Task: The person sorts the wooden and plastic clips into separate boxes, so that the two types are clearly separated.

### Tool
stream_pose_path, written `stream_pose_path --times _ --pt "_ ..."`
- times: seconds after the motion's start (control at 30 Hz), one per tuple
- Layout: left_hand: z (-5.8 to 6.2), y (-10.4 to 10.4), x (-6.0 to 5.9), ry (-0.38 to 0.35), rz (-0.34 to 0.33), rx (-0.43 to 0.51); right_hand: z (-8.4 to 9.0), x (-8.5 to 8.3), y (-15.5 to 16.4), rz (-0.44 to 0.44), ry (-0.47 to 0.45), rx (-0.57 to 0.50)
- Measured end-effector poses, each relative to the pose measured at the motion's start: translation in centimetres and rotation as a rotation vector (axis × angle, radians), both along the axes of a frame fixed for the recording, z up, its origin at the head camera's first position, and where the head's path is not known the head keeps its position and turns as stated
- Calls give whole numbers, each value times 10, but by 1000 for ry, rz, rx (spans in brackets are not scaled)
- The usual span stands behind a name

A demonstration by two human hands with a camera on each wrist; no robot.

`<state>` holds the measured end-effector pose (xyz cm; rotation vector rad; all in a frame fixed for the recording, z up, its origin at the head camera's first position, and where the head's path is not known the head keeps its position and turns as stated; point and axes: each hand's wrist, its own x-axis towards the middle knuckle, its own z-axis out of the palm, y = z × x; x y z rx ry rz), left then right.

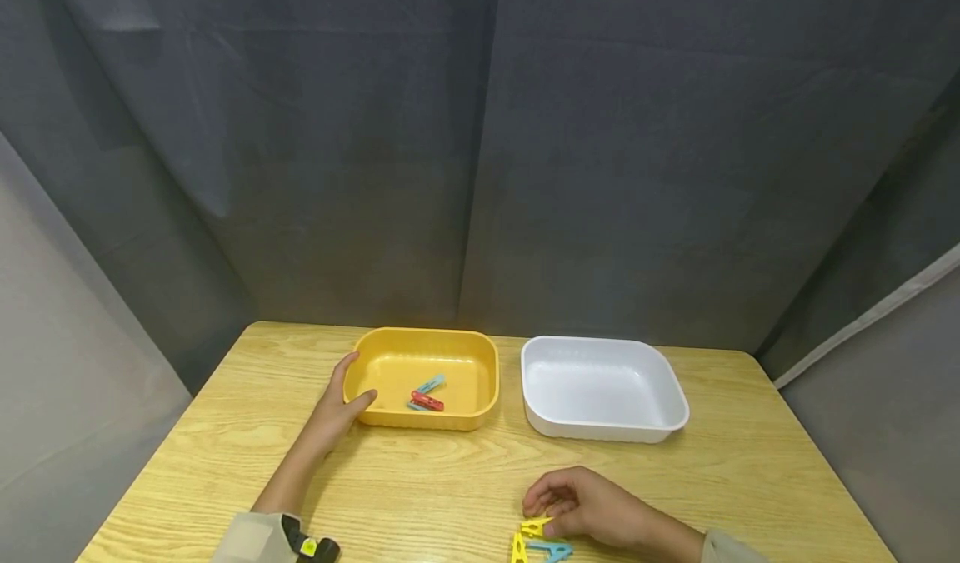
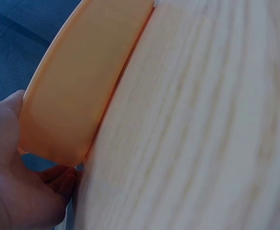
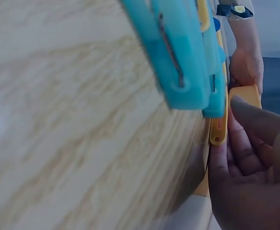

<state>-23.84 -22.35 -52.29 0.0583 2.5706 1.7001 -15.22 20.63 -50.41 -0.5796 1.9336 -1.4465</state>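
Left hand (image 1: 334, 407) cups the near-left corner of the yellow tray (image 1: 480, 361), thumb and fingers curled on its rim; a red peg (image 1: 427, 401) and a blue peg (image 1: 430, 384) lie inside. To its right stands a white tray (image 1: 660, 380). Right hand (image 1: 592, 506), at the table's (image 1: 225, 430) near edge, curls its fingers onto a yellow peg (image 1: 535, 527), with another yellow peg (image 1: 517, 549) and a blue one (image 1: 555, 551) just beside. Judged step: picking up a peg; next comes a firm pinch and a lift clear.
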Motion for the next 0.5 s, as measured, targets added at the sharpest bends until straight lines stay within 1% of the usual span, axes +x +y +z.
stream_pose_path --times 0.17,0.37,0.5 --pt "1 1 2 2 0 4 -1 2 -2 13 88 22" --pt "2 1 2 5 0 1 -1 3 -5 1 127 55" --pt "2 1 2 1 4 -12 -2 2 -4 7 142 51"
